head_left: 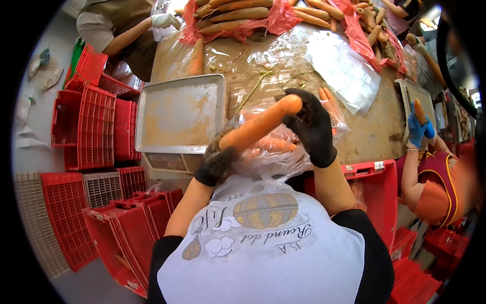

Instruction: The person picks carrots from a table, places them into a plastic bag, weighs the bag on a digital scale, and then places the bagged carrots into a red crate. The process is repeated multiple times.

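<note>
A large orange carrot [262, 123] is held slantwise between my two black-gloved hands, above the table's near edge. My left hand [218, 164] is closed round its lower left end. At the upper right end, the fingers of my right hand [315, 130] curl round the tip. Just beneath lies a clear plastic bag [293, 164] with several carrots [277, 144] showing through it. To the left of my hands sits a scale with a flat metal pan [182, 114], dusted with brown dirt.
Piled carrots [238, 15] lie in torn red plastic bags at the table's far side. A stack of clear bags [344, 71] rests right of centre. Red crates [83, 126] stand at left, another crate [374, 197] at right. Co-workers are at far left and right, one holding a carrot [419, 112].
</note>
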